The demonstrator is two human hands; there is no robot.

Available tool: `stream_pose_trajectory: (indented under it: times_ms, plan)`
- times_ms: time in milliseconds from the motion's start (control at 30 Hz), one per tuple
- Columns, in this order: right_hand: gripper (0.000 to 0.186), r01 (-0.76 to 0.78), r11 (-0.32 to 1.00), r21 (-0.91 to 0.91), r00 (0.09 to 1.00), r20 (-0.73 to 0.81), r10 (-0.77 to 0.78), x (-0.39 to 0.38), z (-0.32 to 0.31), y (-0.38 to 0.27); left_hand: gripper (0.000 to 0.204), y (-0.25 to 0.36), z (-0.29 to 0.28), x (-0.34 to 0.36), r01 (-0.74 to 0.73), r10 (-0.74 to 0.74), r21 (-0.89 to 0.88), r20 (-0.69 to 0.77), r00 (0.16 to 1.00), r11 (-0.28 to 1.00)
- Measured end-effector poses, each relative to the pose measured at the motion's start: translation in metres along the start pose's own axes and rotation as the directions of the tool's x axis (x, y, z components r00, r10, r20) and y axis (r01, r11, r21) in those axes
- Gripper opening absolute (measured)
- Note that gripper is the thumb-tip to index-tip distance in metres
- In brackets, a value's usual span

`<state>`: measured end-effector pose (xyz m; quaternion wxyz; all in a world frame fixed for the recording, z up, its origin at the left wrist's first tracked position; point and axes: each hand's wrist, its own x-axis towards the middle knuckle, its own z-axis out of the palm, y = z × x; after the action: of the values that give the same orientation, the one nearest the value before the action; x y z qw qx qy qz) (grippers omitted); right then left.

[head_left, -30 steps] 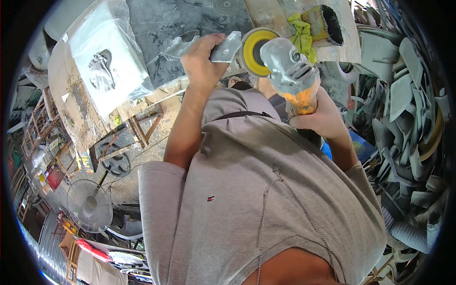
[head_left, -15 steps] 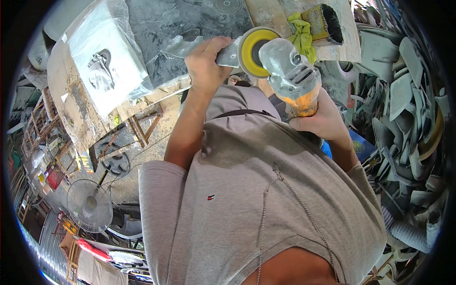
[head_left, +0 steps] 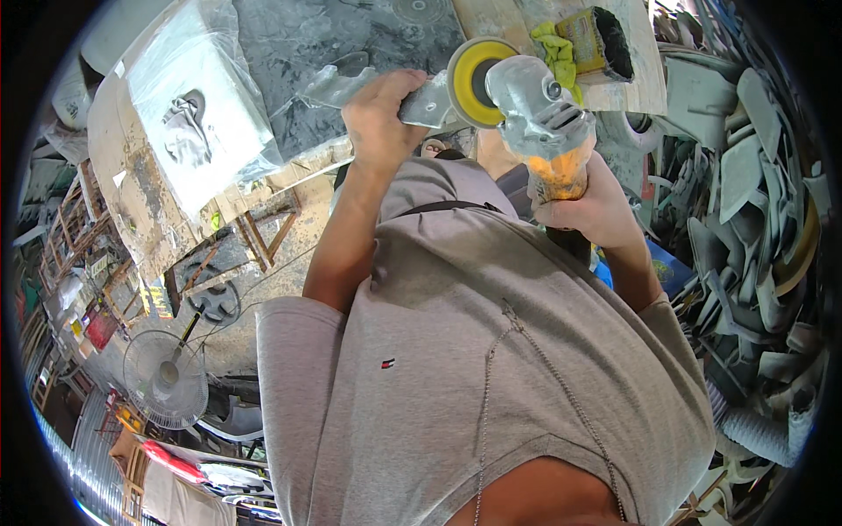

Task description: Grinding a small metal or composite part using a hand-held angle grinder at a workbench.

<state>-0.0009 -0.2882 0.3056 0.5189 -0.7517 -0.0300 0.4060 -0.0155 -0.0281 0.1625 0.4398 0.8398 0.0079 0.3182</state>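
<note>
My right hand is wrapped around the orange body of an angle grinder, whose grey head looks covered in clear plastic. A round yellow pad with a dark centre sits on the grinder, its left rim against or very near the end of a flat grey piece. That piece has a small hole and an irregular outline. Closed over it, my left hand holds it at the front edge of the worktable; the fingertips are partly hidden.
The wooden worktable bears a dark board and a clear plastic bag with white sheets. A yellow-green cloth lies by an open tin. Grey moulded parts pile up at right. A fan stands lower left.
The grinder and my right hand have shifted slightly, its yellow pad moving a little up and to the right. My left hand and the grey piece stay nearly in place.
</note>
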Motion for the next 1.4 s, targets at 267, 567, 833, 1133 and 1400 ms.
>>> stream_pose_trajectory:
  times_ms: [267, 567, 833, 1133, 1400]
  plan:
    - [0.044, -0.028, 0.999, 0.043, 0.996, -0.084, 0.031, 0.006, 0.000, 0.004, 0.037, -0.001, -0.017, 0.001, 0.068, -0.069, -0.044, -0.008, 0.998, 0.997]
    - [0.033, 0.093, 0.966, 0.240, 0.994, -0.074, -0.077, -0.003, -0.013, 0.002, 0.011, 0.016, -0.091, 0.068, 0.545, -0.648, -0.577, 0.035, 0.761, 0.608]
    - [0.034, 0.053, 0.962, 0.267, 0.998, -0.039, -0.044, -0.004, -0.005, 0.005, 0.019, 0.022, -0.099, 0.082, 0.574, -0.660, -0.642, 0.137, 0.738, 0.509]
    - [0.049, 0.025, 0.971, 0.238, 1.000, 0.002, -0.026, 0.001, -0.007, 0.003, 0.023, 0.022, -0.087, 0.085, 0.557, -0.627, -0.603, 0.118, 0.770, 0.571]
    - [0.039, 0.041, 0.966, 0.257, 0.993, -0.116, -0.011, 0.001, -0.017, 0.021, 0.059, -0.017, -0.029, 0.073, -0.022, -0.059, 0.441, 0.170, 0.984, 0.897]
